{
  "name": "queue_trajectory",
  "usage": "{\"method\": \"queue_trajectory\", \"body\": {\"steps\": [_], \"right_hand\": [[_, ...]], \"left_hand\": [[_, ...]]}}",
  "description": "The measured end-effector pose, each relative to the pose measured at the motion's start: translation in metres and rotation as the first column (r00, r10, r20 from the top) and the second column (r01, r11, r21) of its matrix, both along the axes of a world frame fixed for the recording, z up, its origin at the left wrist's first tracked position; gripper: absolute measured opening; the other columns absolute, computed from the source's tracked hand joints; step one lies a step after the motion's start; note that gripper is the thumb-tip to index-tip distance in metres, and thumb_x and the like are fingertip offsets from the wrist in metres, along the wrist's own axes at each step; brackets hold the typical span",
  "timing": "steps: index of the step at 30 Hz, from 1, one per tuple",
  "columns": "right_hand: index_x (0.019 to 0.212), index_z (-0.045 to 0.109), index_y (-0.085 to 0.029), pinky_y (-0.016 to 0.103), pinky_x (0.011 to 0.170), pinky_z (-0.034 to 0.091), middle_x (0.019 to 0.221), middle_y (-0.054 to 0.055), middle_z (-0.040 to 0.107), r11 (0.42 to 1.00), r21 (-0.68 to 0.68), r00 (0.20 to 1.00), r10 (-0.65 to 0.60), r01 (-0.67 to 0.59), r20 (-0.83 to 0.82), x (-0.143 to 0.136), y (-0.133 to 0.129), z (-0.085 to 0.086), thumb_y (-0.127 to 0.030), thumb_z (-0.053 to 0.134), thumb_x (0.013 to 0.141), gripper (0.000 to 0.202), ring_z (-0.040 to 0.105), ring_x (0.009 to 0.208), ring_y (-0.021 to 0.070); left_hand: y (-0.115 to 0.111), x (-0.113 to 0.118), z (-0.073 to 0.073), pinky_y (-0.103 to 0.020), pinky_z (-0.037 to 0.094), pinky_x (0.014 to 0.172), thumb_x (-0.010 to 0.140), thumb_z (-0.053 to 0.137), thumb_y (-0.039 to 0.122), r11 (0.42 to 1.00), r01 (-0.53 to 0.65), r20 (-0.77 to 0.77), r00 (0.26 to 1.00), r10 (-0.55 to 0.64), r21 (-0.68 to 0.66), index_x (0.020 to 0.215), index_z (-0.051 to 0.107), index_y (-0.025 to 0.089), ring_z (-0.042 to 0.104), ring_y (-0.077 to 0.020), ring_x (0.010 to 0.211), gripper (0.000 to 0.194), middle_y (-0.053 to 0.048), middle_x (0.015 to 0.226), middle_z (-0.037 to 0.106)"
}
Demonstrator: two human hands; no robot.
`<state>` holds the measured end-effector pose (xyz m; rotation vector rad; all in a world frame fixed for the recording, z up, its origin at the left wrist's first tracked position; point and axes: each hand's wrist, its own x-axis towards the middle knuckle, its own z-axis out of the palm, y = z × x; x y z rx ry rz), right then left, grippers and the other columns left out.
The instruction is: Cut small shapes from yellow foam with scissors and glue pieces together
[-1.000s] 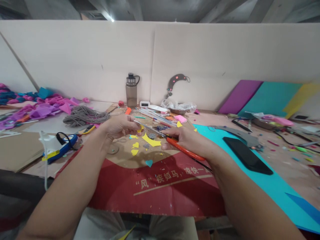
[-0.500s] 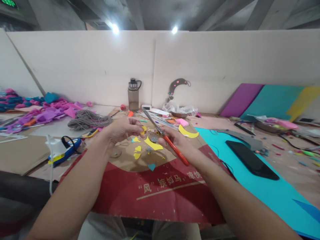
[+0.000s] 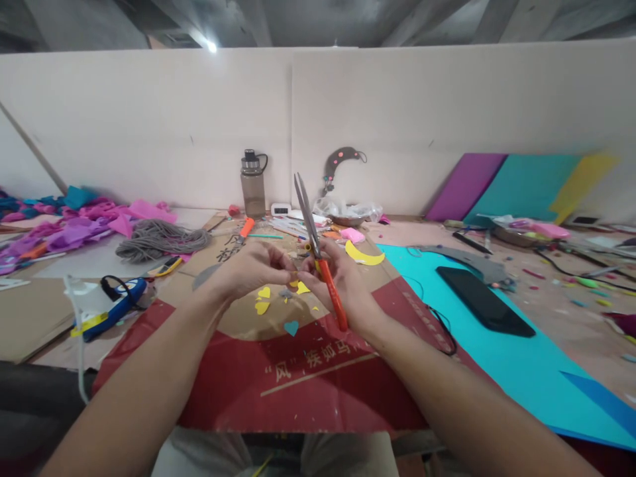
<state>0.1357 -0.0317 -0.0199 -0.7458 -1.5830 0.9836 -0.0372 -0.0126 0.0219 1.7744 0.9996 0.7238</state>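
My right hand (image 3: 348, 281) is closed around a pair of scissors (image 3: 332, 291) with orange-red handles, its blades pointing up and away from me. My left hand (image 3: 261, 270) is closed in a pinch on a small yellow piece (image 3: 294, 283), largely hidden by the fingers. The fingertips of both hands come together at this piece, above a cardboard sheet (image 3: 298, 391) with a red printed area. Yellow heart cutouts (image 3: 263, 307) and a blue heart (image 3: 291, 328) lie below the hands. A yellow crescent (image 3: 365, 254) rests beyond my right hand.
A bottle (image 3: 254, 189) stands at the back near a grey crescent ornament (image 3: 342, 159) on the wall. Grey cord (image 3: 161, 240) and a blue power strip (image 3: 116, 308) lie left. To the right, a black phone (image 3: 484, 301) rests on turquoise sheet (image 3: 501, 371).
The hands have come together, with my right fingers now meeting the left at the small yellow piece. The scissors have turned more upright. The view has shifted slightly to the right.
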Motion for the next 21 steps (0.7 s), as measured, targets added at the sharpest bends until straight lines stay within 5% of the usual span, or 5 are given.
{"method": "queue_trajectory", "body": {"steps": [4,8,12,21], "right_hand": [[0.107,0.047,-0.022,0.025,0.061,0.044,0.075,-0.004,0.052,0.996,-0.029,0.994,-0.087,0.085,-0.067,0.000,0.000,0.003,-0.026,0.067,0.073,0.040,0.050,0.064,0.0101],[0.100,0.047,-0.021,0.023,0.052,0.041,0.076,-0.003,0.053,0.973,-0.069,0.968,-0.225,0.219,-0.109,0.003,-0.001,0.008,-0.032,0.067,0.074,0.034,0.046,0.057,0.0081],[0.100,0.047,-0.020,0.023,0.051,0.040,0.075,-0.003,0.053,0.972,-0.053,0.959,-0.233,0.227,-0.161,0.002,-0.001,0.009,-0.031,0.065,0.075,0.033,0.047,0.057,0.0083],[0.099,0.048,-0.021,0.024,0.053,0.038,0.067,-0.005,0.045,0.990,-0.084,0.992,-0.105,0.112,0.075,0.004,0.001,0.013,-0.041,0.059,0.080,0.030,0.042,0.054,0.0093]], "left_hand": [[0.003,0.007,-0.007,-0.025,0.047,0.068,0.067,0.071,0.024,0.993,-0.109,0.075,0.992,0.105,0.046,0.067,0.068,0.015,0.063,-0.0143,0.069,0.009,-0.003,0.068,0.069],[0.004,0.022,-0.019,-0.026,0.048,0.068,0.069,0.072,0.030,0.989,-0.070,0.320,0.941,0.109,-0.129,0.072,0.067,0.014,0.063,-0.0127,0.064,0.017,-0.002,0.069,0.067],[0.003,0.032,-0.026,-0.025,0.047,0.066,0.067,0.074,0.028,0.979,-0.068,0.484,0.862,0.154,-0.190,0.062,0.060,0.014,0.061,-0.0110,0.057,0.021,0.000,0.059,0.063],[0.007,0.006,-0.006,-0.023,0.045,0.061,0.063,0.073,0.023,0.974,-0.117,0.509,0.836,0.203,-0.196,0.059,0.059,0.013,0.058,-0.0091,0.054,0.017,0.000,0.059,0.063]]}}
